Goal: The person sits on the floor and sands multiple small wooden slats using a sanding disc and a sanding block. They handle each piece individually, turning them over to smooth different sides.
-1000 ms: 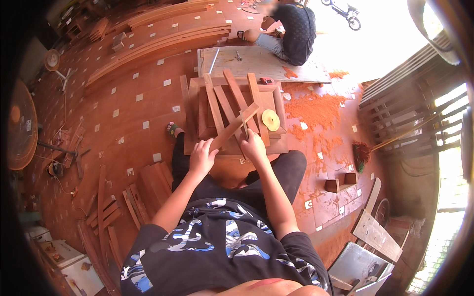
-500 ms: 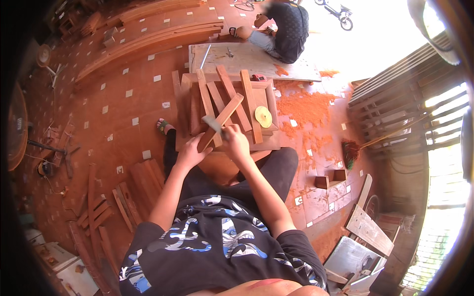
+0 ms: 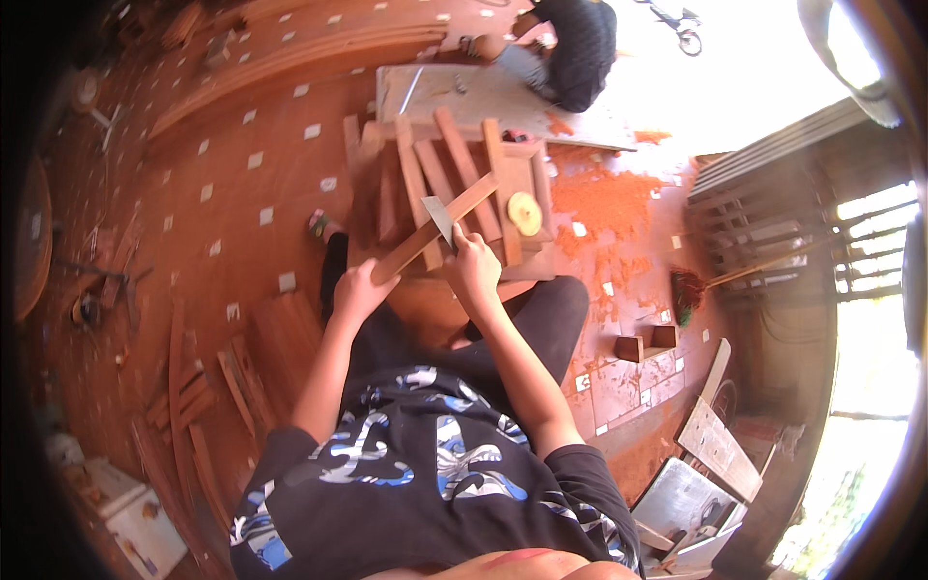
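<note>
Held slantwise over a pile of wood pieces is a reddish wooden strip [image 3: 407,248]. My left hand [image 3: 361,292] is closed around its near-left end. In my closed right hand [image 3: 474,268] is a flat grey metal blade, like a scraper [image 3: 437,217], lying across the strip's middle. Its grip is hidden by my fingers. Beneath the strip, several similar wooden strips [image 3: 456,145] lie on a framed wooden panel [image 3: 548,198]. A round yellow disc [image 3: 524,214] rests on the panel's right side.
Beyond the panel is a low wooden board [image 3: 541,108], with a person [image 3: 580,58] sitting by it. Orange sawdust [image 3: 599,198] covers the floor at right, near a broom [image 3: 688,290]. Cut boards [image 3: 246,387] lie at left. Metal sheets [image 3: 677,503] and planks stand lower right.
The scraper has moved along the strip, away from my left hand toward the far end. The strip lies at a flatter slant. My view has shifted slightly.
</note>
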### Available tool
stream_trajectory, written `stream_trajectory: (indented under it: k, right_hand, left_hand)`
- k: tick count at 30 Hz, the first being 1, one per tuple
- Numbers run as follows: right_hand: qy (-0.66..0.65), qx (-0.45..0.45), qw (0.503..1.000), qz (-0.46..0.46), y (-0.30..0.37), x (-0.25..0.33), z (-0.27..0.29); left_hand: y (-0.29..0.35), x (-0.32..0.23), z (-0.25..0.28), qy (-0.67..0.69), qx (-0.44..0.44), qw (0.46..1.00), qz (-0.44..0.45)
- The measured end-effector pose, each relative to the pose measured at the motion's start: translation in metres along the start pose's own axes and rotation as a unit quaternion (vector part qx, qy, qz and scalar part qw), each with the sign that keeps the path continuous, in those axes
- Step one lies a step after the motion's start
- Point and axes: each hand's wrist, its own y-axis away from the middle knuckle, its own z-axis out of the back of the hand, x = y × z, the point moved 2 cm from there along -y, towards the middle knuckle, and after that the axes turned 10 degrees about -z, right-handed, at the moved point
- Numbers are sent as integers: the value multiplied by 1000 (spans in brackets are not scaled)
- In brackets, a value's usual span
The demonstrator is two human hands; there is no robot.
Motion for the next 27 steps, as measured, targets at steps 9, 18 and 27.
stream_trajectory:
  k: [9,18,27]
  right_hand:
    - [-107,273,956,-15,18,31,-3]
    - [52,-16,998,-14,-10,-29,0]
    - [-24,253,967,-10,29,44,-6]
  left_hand:
    - [1,9,9,-7,24,999,30]
    - [0,10,1,33,-8,999,18]
    - [1,16,-4,22,-38,999,-12]
